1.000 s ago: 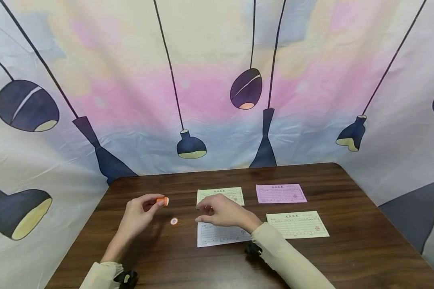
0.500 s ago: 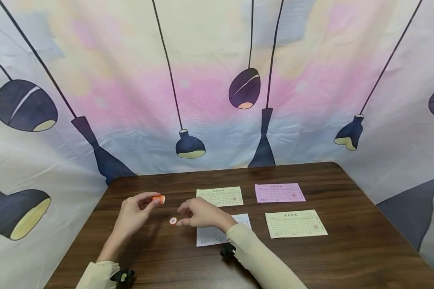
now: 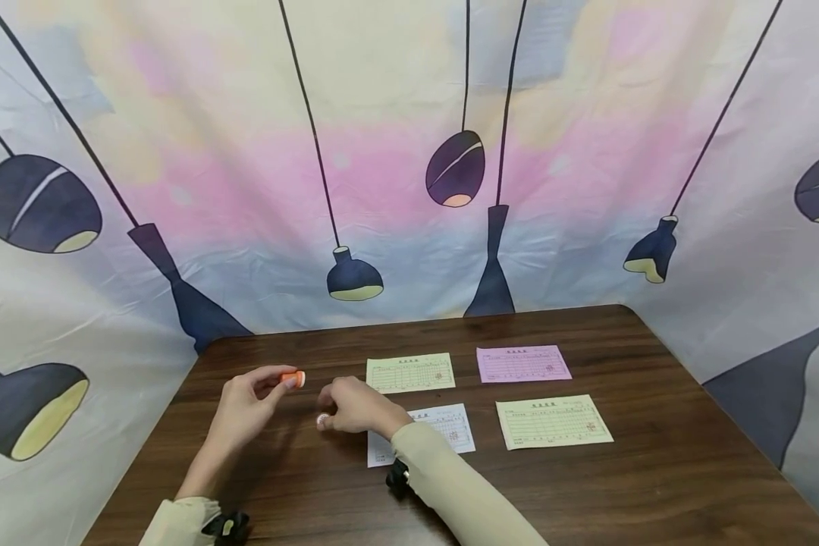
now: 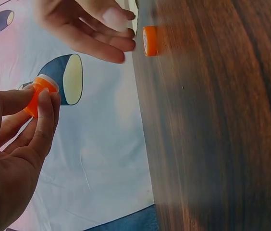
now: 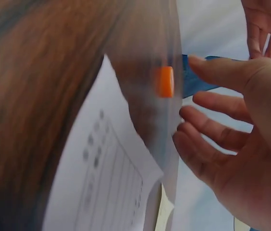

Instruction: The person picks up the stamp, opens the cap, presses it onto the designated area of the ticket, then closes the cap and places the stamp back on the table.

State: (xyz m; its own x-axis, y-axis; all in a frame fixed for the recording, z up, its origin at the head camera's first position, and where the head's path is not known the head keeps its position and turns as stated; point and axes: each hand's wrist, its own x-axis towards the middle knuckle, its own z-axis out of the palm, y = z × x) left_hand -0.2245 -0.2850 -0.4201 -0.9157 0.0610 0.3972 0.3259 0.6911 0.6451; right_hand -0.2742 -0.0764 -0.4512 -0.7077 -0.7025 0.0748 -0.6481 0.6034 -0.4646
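In the head view my left hand [image 3: 242, 406] pinches a small orange bottle [image 3: 293, 378] between thumb and fingers, above the left part of the table. Its pale mouth end faces right and upward in the left wrist view, where the orange bottle [image 4: 42, 94] shows through the fingers. An orange cap [image 5: 166, 82] with a printed white top lies on the table. My right hand [image 3: 356, 409] reaches over it, thumb and fingers spread and bent, partly covering the cap [image 3: 322, 418] in the head view. Both wrist views show the right fingers apart from the cap.
A white printed slip [image 3: 450, 428] lies partly under my right forearm. Beyond it is a pale green slip [image 3: 409, 373]; to the right lie a pink slip [image 3: 524, 364] and a yellowish slip [image 3: 554, 422]. A patterned curtain [image 3: 409, 174] hangs behind the table [image 3: 587, 493].
My right hand has moved left from over the slips to the cap, uncovering more of the white slip. My left hand still holds the orange bottle in nearly the same place.
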